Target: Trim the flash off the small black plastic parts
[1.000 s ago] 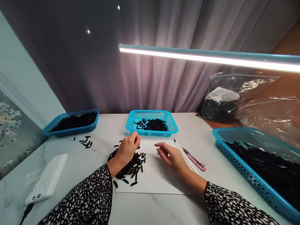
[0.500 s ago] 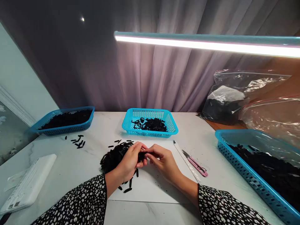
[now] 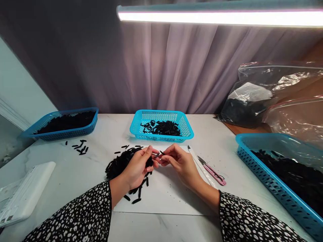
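My left hand point(image 3: 140, 164) is closed around several small black strips, some of which show below its thumb and at its fingertips. Between the thumb and forefinger of my right hand point(image 3: 178, 163) is a small black strip point(image 3: 162, 153), held close to the left fingertips. The strips look like short rubber or plastic pieces; their exact kind cannot be made out. A pile of black strips point(image 3: 121, 163) lies under and beside my left hand, on a white sheet point(image 3: 176, 198). A few loose strips are scattered in front of the pile.
A light blue basket point(image 3: 161, 138) with black strips stands behind my hands. Other blue baskets are at the far left point(image 3: 68, 133) and right point(image 3: 272, 179). Right of the sheet lie a craft knife point(image 3: 199, 163) and pink snips point(image 3: 213, 173). A white power bank point(image 3: 30, 191) sits left.
My right hand has drawn slightly away from the left fingertips, with a black strip showing in its pinch. The view has tilted down a little.
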`<action>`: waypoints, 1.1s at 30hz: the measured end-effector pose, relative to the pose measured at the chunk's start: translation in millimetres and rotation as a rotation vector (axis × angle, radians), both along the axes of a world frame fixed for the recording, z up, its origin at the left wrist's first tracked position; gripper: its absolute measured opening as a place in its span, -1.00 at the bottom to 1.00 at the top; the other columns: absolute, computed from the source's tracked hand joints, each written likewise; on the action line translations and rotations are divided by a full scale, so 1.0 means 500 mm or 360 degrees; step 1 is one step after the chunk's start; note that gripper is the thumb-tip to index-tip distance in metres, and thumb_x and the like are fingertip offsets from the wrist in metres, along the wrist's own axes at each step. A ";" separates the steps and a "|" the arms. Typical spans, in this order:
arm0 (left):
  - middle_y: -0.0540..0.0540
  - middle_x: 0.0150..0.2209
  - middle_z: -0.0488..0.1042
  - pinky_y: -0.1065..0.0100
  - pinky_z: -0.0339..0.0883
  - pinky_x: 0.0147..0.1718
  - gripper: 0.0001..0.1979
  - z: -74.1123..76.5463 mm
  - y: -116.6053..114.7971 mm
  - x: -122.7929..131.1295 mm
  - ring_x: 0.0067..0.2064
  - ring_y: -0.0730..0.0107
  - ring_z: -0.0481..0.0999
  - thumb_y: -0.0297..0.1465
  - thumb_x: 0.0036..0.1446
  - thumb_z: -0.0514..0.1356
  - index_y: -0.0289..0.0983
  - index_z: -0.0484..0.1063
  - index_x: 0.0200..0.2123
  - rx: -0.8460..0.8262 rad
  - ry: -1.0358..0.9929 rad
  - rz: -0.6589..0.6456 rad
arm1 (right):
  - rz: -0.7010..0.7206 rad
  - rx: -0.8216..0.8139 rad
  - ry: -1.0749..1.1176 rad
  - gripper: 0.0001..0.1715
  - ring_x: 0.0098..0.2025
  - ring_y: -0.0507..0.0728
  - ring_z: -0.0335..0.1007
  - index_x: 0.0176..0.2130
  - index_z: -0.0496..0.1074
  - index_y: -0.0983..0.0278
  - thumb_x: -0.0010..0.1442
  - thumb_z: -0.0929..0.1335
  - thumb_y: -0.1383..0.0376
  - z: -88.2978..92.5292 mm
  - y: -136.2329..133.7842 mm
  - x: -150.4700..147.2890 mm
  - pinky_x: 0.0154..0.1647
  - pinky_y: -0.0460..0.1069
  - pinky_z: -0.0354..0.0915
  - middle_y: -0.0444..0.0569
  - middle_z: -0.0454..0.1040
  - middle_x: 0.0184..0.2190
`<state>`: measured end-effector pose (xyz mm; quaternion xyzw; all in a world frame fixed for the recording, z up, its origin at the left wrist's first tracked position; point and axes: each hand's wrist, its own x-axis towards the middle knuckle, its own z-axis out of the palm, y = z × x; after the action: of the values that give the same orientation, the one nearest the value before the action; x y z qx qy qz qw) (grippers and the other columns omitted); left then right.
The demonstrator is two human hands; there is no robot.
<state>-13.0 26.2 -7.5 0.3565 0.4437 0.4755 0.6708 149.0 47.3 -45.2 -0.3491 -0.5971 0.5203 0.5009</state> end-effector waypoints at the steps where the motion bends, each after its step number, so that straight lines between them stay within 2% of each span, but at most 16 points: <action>1: -0.05 -0.48 0.44 0.51 -0.05 -0.60 -0.56 -0.001 -0.001 0.000 -0.46 0.54 0.37 -0.07 -0.03 0.40 -0.34 0.46 -0.34 -0.0006 -0.0009 -0.0028 | -0.0005 0.0021 -0.0043 -0.77 -0.43 0.13 0.58 -0.36 0.38 0.22 0.18 0.43 0.15 0.000 0.000 0.003 -0.34 0.04 0.51 -0.03 0.62 -0.44; 5: -0.04 -0.49 0.46 0.52 -0.04 -0.60 -0.65 -0.007 -0.002 -0.005 -0.51 0.60 0.31 -0.22 -0.06 0.45 -0.33 0.44 -0.37 0.0007 -0.0006 -0.0106 | -0.0049 0.0173 -0.0124 -0.77 -0.38 0.16 0.60 -0.32 0.46 0.23 0.19 0.43 0.12 0.002 -0.007 0.009 -0.29 0.05 0.52 -0.01 0.63 -0.42; 9: -0.01 -0.51 0.44 0.54 -0.05 -0.61 -0.68 -0.008 -0.003 -0.008 -0.53 0.63 0.26 -0.27 -0.08 0.46 -0.32 0.47 -0.34 0.0061 0.0011 -0.0042 | -0.0092 0.0234 -0.0069 -0.82 -0.36 0.16 0.62 -0.29 0.48 0.23 0.21 0.43 0.16 0.001 -0.015 0.009 -0.27 0.06 0.53 -0.02 0.62 -0.40; 14: 0.03 -0.53 0.41 0.55 -0.03 -0.61 -0.73 -0.006 -0.007 -0.003 -0.53 0.63 0.26 -0.29 -0.05 0.44 -0.32 0.49 -0.37 0.0128 0.0068 0.0057 | -0.0061 0.0118 0.0036 -0.84 -0.39 0.15 0.61 -0.29 0.49 0.23 0.17 0.47 0.21 -0.001 -0.016 0.010 -0.34 0.02 0.53 -0.04 0.63 -0.42; 19: 0.04 -0.55 0.41 0.56 0.00 -0.61 -0.76 -0.009 -0.010 -0.002 -0.52 0.61 0.29 -0.31 -0.04 0.43 -0.31 0.49 -0.38 0.0167 0.0056 0.0058 | -0.0055 0.0073 0.0107 -0.89 -0.39 0.12 0.60 -0.30 0.54 0.23 0.17 0.46 0.24 0.002 -0.017 0.008 -0.31 0.01 0.52 -0.04 0.63 -0.41; 26: -0.04 -0.38 0.51 0.57 0.03 -0.60 -0.67 -0.007 -0.011 -0.006 -0.47 0.61 0.35 -0.30 -0.08 0.47 -0.29 0.48 -0.29 0.0159 -0.0022 0.0170 | -0.0134 -0.0013 0.0250 -0.91 -0.45 0.10 0.57 -0.34 0.54 0.24 0.12 0.47 0.27 0.001 -0.014 0.003 -0.38 -0.01 0.48 -0.08 0.60 -0.47; 33: -0.03 -0.36 0.50 0.57 0.03 -0.60 -0.67 -0.003 -0.013 -0.007 -0.47 0.63 0.33 -0.31 -0.03 0.44 -0.28 0.50 -0.20 0.0164 0.0004 0.0130 | -0.0163 -0.0057 0.0250 -0.87 -0.50 0.07 0.51 -0.38 0.51 0.26 0.12 0.46 0.24 0.008 -0.009 0.003 -0.42 -0.02 0.45 -0.10 0.56 -0.53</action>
<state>-16.5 19.5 -8.8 0.3728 0.4336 0.5241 0.6311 150.6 42.7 -41.5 -0.3462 -0.5281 0.5303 0.5658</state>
